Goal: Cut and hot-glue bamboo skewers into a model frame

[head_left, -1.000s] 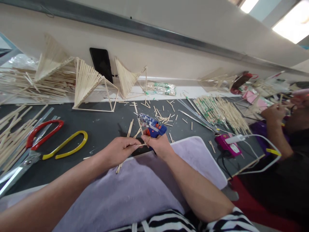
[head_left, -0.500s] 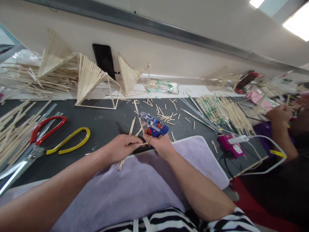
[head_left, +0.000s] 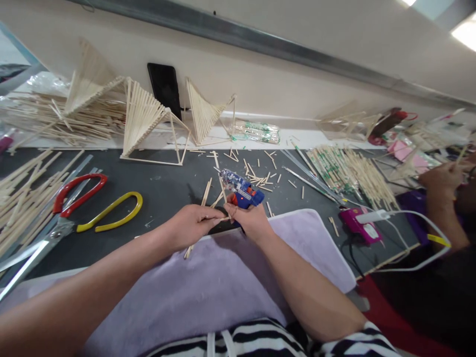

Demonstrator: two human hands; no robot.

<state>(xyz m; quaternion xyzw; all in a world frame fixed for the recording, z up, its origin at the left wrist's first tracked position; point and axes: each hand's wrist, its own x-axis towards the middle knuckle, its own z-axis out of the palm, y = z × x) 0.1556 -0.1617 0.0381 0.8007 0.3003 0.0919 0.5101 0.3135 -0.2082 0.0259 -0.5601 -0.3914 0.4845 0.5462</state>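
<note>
Left hand (head_left: 193,225)'s pinching a small stick (head_left: 223,219), right hand (head_left: 253,220)'s wrapped around a blue glue gun (head_left: 243,192) by the stick's right end, both around the cloth (head_left: 178,297)'s far edge. Scissors (head_left: 59,229) sit left on the dark surface (head_left: 163,186), wooden frames (head_left: 143,116) at the far side.

Backed by a pale wall (head_left: 267,89), crossed by a grey rail (head_left: 238,39) sloping down rightward. Lit at upper right by a lamp (head_left: 466,32). Spread below with a dark surface (head_left: 159,181), edged along the wall by a white strip (head_left: 303,133). Marked lower right by a red patch (head_left: 390,317).
</note>
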